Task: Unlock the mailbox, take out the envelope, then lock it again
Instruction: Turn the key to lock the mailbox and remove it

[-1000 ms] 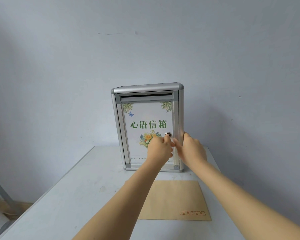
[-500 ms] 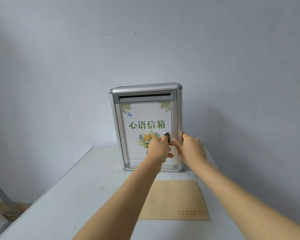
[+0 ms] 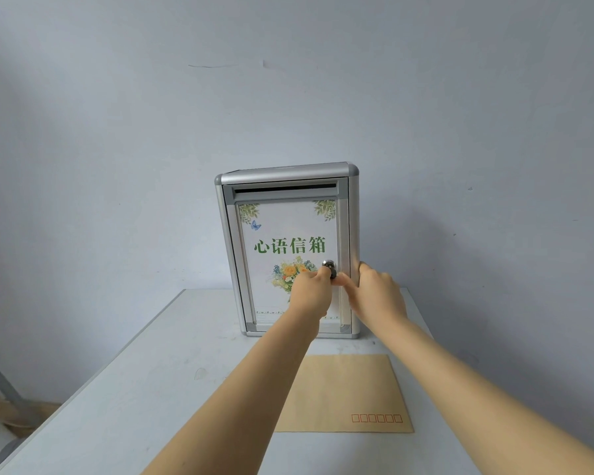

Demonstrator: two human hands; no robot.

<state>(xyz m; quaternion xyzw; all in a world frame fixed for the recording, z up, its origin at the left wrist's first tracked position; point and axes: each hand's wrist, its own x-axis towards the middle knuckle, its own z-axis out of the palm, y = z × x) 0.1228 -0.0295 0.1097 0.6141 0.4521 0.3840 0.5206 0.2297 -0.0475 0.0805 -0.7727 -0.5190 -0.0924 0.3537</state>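
Head view shows the silver mailbox (image 3: 288, 248) standing upright at the back of a pale grey table (image 3: 124, 389), its door shut flush in the frame. Left hand (image 3: 311, 294) is pinched on a small dark key head at the round lock (image 3: 329, 265) on the door's right side; the key shaft itself is hidden by the fingers. Right hand (image 3: 379, 296) is wrapped around the box's right edge, bracing it, with its thumb reaching in toward the lock. Compared with a second ago, both hands hold the same stations; the left hand's fingers have shifted slightly at the lock and the dark key head now shows more clearly below the cylinder, which suggests a turn is under way or just made. Whether the bolt is thrown cannot be told. A brown envelope (image 3: 348, 392) lies flat on the table just in front of the box, address boxes toward the near right corner, partly covered by the left forearm. With the envelope out and the door closed, the task appears to be in its last step, locking; removal of the key would remain. Surface is bare apart from these items, with a faint stain left of the envelope. Behind is a plain bluish-white wall (image 3: 117, 132) with a thin crack above the box; a grey metal leg and some pale clutter sit at the lower left.
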